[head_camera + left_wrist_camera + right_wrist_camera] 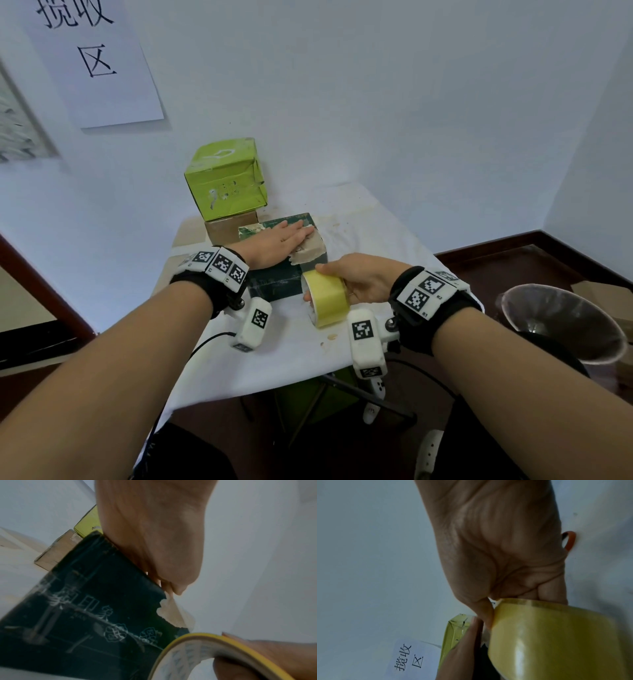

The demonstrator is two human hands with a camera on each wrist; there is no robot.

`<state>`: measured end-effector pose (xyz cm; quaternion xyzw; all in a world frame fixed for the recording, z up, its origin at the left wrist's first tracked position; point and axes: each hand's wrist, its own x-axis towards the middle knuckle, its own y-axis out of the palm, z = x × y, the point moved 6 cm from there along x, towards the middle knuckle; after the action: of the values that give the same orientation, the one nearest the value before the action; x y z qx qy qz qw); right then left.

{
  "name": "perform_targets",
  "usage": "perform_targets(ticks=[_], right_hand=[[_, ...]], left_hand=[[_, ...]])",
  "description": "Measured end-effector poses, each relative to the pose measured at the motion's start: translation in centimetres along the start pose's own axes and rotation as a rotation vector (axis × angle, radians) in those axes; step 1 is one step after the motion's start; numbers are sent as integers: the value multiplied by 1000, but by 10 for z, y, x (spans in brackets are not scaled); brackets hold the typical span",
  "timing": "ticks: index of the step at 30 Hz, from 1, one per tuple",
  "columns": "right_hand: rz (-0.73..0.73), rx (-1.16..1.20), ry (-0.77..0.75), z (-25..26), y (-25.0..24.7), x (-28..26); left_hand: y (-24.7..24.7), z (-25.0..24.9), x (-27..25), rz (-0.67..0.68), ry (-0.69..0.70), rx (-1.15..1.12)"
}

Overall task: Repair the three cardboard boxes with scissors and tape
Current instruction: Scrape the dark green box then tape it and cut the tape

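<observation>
A dark green box lies on the white table; its near right corner is torn, baring pale cardboard. My left hand lies flat on its top with straight fingers. My right hand grips a yellow tape roll held at the box's near right corner. A lime green box sits on a brown cardboard box behind. An orange loop, possibly a scissors handle, shows past my right hand.
A paper sign hangs on the wall at left. A dark bin with a clear liner stands right of the table. The table's folding legs show below its near edge.
</observation>
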<state>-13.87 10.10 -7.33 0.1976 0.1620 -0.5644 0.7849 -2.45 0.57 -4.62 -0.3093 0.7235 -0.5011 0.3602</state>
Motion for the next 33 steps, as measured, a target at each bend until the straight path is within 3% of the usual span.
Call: perform_targets(ticks=[7,13,19,23,29,33], right_hand=[[-11,58,47,-5,3,4],[4,73,46,-11,3,6],[-43,50,34,-13,-4,14],[-254,-269,31,-7,-19,11],[-570,-508,-111,17,-88,10],[-605,-791,11,6,-119,8]], left_hand=[[-1,-4,-2,-30,34,-5],[-14,-11,-20,-311,163,-77],[-2,-24,-23,-330,145,-41],[-1,-20,-27,-407,152,-104],[2,-13,-21,-356,107,-83],[3,-8,-18,-340,90,-89]])
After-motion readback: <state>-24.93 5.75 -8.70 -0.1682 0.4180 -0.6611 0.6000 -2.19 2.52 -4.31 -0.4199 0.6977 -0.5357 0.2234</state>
